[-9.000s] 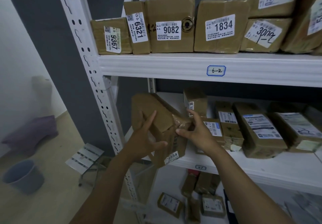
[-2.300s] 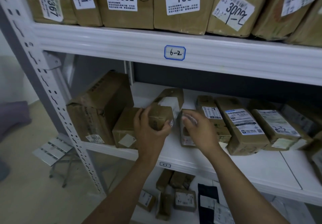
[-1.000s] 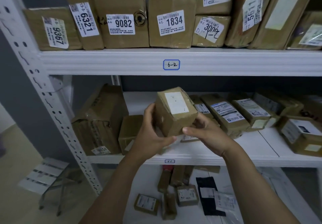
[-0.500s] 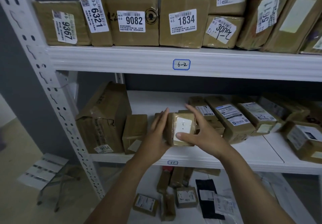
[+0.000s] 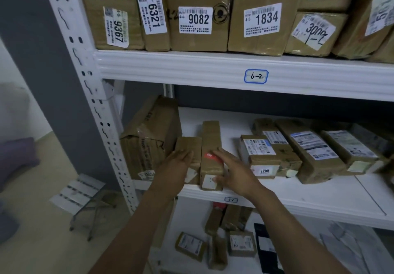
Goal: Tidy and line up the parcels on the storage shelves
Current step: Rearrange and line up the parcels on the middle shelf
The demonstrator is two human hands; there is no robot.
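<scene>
At the far left of the middle shelf (image 5: 298,203) a large crumpled box (image 5: 149,141) leans against the post. Its dented walls and wrinkled tape suggest it would sag if squeezed, so it is best held low by the corners. Touching its right side stands a small parcel (image 5: 188,145), with the left hand (image 5: 179,162) lying flat on it, its fingers (image 5: 187,153) straight and gripping nothing. Pressed against that is the narrow parcel (image 5: 211,137), on edge at the shelf's front lip with its white label facing out. It looks light and stiff, taped smooth and probably a little slippery, and tall enough to tip, so flat palms on its long sides suit it better than a pinch. The right hand (image 5: 233,172) steadies its right side, fingers spread and released rather than curled round it. Across a bare gap lies the parcel marked 1205 (image 5: 260,156), then a row of flat parcels (image 5: 309,145) lying label-up, not yet stood up. All are sealed, so their contents are hidden. The upper shelf (image 5: 191,66) holds boxes already lined up with numbers forward.
</scene>
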